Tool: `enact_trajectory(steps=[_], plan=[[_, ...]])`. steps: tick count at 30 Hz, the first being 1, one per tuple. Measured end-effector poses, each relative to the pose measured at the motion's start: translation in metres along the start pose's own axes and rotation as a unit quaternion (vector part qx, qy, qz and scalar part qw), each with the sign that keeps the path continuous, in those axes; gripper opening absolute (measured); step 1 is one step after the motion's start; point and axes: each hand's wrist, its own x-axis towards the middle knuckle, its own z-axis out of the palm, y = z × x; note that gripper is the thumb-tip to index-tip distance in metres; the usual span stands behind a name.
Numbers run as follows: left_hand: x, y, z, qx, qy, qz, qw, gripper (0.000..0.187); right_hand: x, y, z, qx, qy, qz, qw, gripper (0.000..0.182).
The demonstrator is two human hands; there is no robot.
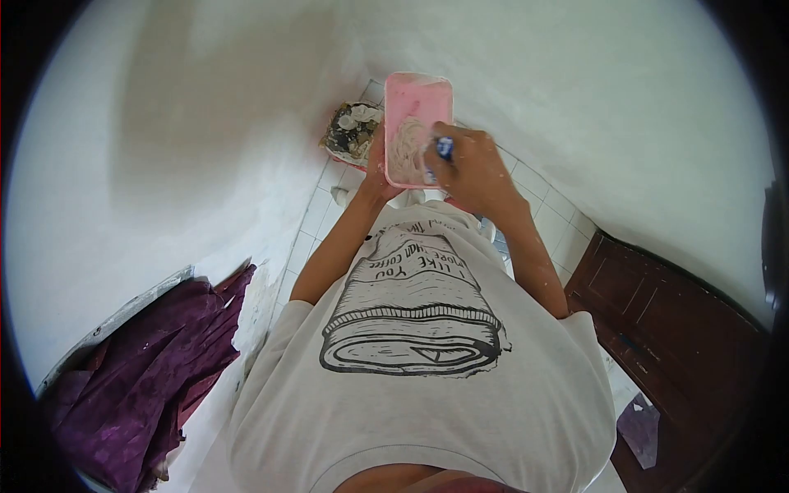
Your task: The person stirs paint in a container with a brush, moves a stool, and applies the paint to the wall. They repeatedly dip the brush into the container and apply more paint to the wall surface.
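Gripping a pink tray of white paste from below, the left hand holds it chest-high before a white wall, while the right hand pinches a blue-handled tool against the paste.

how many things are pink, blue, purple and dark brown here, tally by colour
pink: 1, the pink tray, which the left hand supports at its edge
blue: 1, the blue-handled tool gripped by the right hand
purple: 1, the purple cloth at lower left
dark brown: 1, the dark wooden door at right
total: 4
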Motion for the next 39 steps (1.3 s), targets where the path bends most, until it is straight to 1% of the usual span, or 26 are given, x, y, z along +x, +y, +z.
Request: enact_trajectory(steps=[1,3,7,9,10,12,13,15,16,18,19,21,22,24,25,27,28,29,30,31,33,34,35,36,37,39], plan=[[0.000,-0.004,-0.004,-0.002,0.000,-0.003,1.000,0.059,0.003,0.002,0.004,-0.002,0.000,0.004,1.000,0.018],[-0.001,-0.009,-0.013,0.020,0.052,-0.003,0.998,0.060,0.019,0.010,0.010,-0.008,-0.012,0.006,1.000,0.017],[-0.004,-0.002,-0.012,-0.031,0.020,-0.009,0.999,0.058,0.032,0.014,-0.010,-0.029,0.044,0.000,0.999,0.018],[-0.005,0.001,-0.009,-0.050,0.010,0.006,0.999,0.056,0.025,0.007,-0.011,-0.025,-0.026,-0.002,0.999,0.020],[-0.005,0.001,-0.012,-0.049,0.011,0.010,0.999,0.056,0.023,0.004,-0.006,-0.023,-0.028,-0.005,0.999,0.020],[-0.003,0.000,-0.017,-0.022,-0.003,-0.014,1.000,0.056,0.021,-0.002,0.009,-0.002,-0.036,-0.052,0.998,0.020],[0.000,-0.002,-0.015,-0.021,-0.004,-0.014,1.000,0.056,0.027,-0.001,0.012,-0.002,-0.035,-0.052,0.998,0.020],[0.002,-0.008,-0.009,0.101,0.069,0.011,0.992,0.057,0.041,0.006,0.013,0.027,0.012,-0.025,0.999,0.020],[0.002,-0.007,-0.008,0.101,0.069,0.013,0.992,0.057,0.043,0.009,0.008,0.028,0.011,-0.026,0.999,0.020],[0.002,-0.002,-0.005,0.050,0.023,0.009,0.998,0.057,0.045,0.014,-0.006,-0.029,0.038,0.002,0.999,0.023],[0.001,0.000,-0.002,0.050,0.025,0.011,0.998,0.057,0.042,0.013,-0.007,-0.028,0.037,0.001,0.999,0.023],[0.003,0.003,0.004,-0.016,0.006,0.018,1.000,0.056,0.029,0.009,-0.009,-0.050,-0.040,0.017,0.998,0.022],[0.004,0.002,-0.001,-0.016,0.007,0.017,1.000,0.056,0.025,0.006,-0.004,-0.049,-0.040,0.017,0.998,0.022],[0.006,-0.002,-0.008,0.029,-0.053,0.037,0.997,0.053,0.019,0.001,0.010,0.019,0.004,-0.075,0.997,0.024],[0.006,-0.005,-0.005,0.029,-0.054,0.033,0.998,0.053,0.024,0.006,0.010,0.017,0.006,-0.072,0.997,0.024],[0.006,-0.011,0.004,0.062,0.069,0.046,0.995,0.055,0.041,0.018,0.008,-0.003,0.014,-0.020,1.000,0.020],[0.006,-0.008,0.003,0.056,0.041,0.033,0.997,0.057,0.043,0.020,0.001,-0.004,0.014,-0.019,1.000,0.020],[0.006,-0.004,0.004,0.056,0.040,0.033,0.997,0.057,0.045,0.022,-0.010,-0.018,0.006,0.009,1.000,0.023],[0.004,0.000,0.005,0.023,-0.020,0.023,0.999,0.057,0.047,0.021,-0.016,-0.031,-0.001,0.036,0.999,0.026],[0.004,0.005,0.006,-0.007,-0.081,0.015,0.997,0.057,0.043,0.021,-0.012,-0.029,-0.002,0.033,0.999,0.026],[0.006,0.003,-0.003,-0.014,-0.059,0.028,0.998,0.058,0.028,0.017,-0.001,-0.045,-0.014,-0.036,0.998,0.020],[0.007,0.001,-0.008,-0.024,-0.039,0.036,0.998,0.058,0.027,0.014,0.003,-0.042,-0.015,-0.036,0.998,0.020],[0.009,-0.003,-0.013,-0.023,-0.037,0.035,0.998,0.058,0.028,0.009,0.008,-0.005,-0.023,-0.051,0.998,0.021],[0.011,-0.007,-0.009,-0.018,0.012,0.032,0.999,0.058,0.028,0.006,0.010,0.031,-0.031,-0.065,0.997,0.021],[0.011,-0.009,-0.006,-0.013,0.060,0.029,0.998,0.058,0.032,0.010,0.009,0.032,-0.032,-0.063,0.997,0.021],[0.008,-0.010,0.003,-0.015,0.036,0.033,0.999,0.057,0.053,0.025,0.008,0.013,0.006,-0.023,1.000,0.020]])
